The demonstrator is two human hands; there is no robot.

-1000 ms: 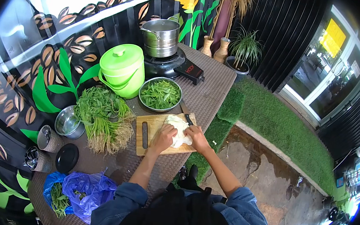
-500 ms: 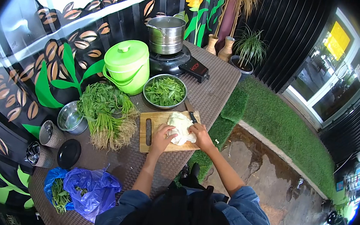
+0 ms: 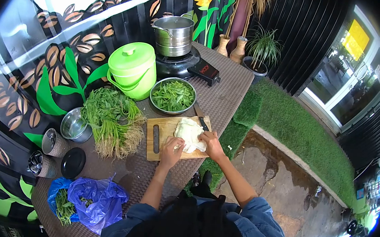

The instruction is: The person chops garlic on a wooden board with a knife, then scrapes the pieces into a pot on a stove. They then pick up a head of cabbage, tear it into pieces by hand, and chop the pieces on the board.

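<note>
On a wooden cutting board (image 3: 165, 128) lies a crumpled, pale white bundle (image 3: 189, 133) with soft folds; its exact kind does not show. My left hand (image 3: 171, 152) pinches the lower left edge of this bundle, fingers curled together. At its right side, my right hand (image 3: 213, 146) grips the edge with bent fingers. A knife with a black handle (image 3: 203, 124) rests across the board's far right corner, just beyond my right fingers. Behind the board stands a metal bowl (image 3: 154, 102) full of cut green leaves (image 3: 173, 95).
Rooted greens (image 3: 113, 121) lie left of the board. Beyond are a lime-green lidded bucket (image 3: 131, 75) and a steel pot (image 3: 173, 39) on a black stove (image 3: 169, 68). A glass bowl (image 3: 75, 126), cutlery cups (image 3: 52, 142), black lid (image 3: 73, 162) and blue plastic bags (image 3: 99, 201) line the left.
My left fingers have drawn in closer at the bundle's lower edge, and its near part is slightly reshaped. My right hand stays at the right side. The view has shifted slightly.
</note>
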